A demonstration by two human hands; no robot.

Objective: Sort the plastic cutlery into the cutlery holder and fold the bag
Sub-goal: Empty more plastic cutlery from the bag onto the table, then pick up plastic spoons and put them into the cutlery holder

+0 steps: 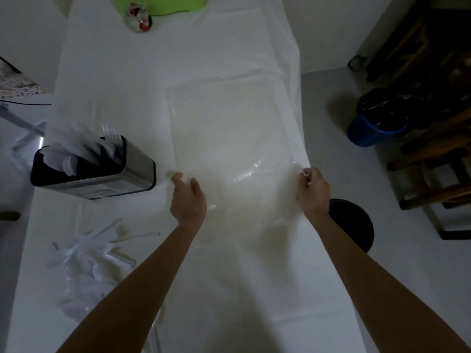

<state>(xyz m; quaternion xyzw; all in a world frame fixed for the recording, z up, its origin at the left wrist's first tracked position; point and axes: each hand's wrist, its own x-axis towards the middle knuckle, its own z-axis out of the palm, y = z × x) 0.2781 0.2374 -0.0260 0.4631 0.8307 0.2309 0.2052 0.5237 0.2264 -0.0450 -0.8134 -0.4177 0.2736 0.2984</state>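
Note:
A clear plastic bag (229,128) lies spread flat on the white table (107,72). My left hand (188,198) pinches the bag's near left edge. My right hand (312,191) pinches its near right edge, and the near part of the bag is lifted and wrinkled between them. A black and steel cutlery holder (102,171) stands to the left with several white plastic pieces upright in its compartments. More white plastic cutlery (86,258) lies in a loose pile on clear wrapping at the near left.
A green object (163,3) and a shiny round ornament (139,19) sit at the table's far end. Right of the table are a black round stool seat (356,222), a blue bin (374,126) with a black liner, and dark wooden furniture (433,149).

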